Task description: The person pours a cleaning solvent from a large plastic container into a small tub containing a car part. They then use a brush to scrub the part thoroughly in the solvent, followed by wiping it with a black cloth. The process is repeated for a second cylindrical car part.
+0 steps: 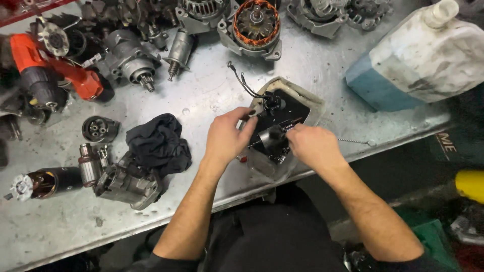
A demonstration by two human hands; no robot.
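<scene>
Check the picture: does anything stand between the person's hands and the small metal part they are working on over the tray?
Nothing visible does. The left hand and the right hand both already touch the oily metal part above the tray; the black rag lies off to the left.

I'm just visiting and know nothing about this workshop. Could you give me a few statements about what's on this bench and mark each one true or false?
1. Both hands, the left hand and the right hand, are on a small dark cylindrical motor part held over a shallow tray. True.
2. A crumpled black rag lies to the left of the hands. True.
3. The orange cordless drill lies on the right end of the bench. False: it lies at the far left.
4. The big white plastic jug stands upright. False: it lies tilted on its side at the right.
5. An alternator with copper windings sits at the far edge of the metal bench. True.
</scene>
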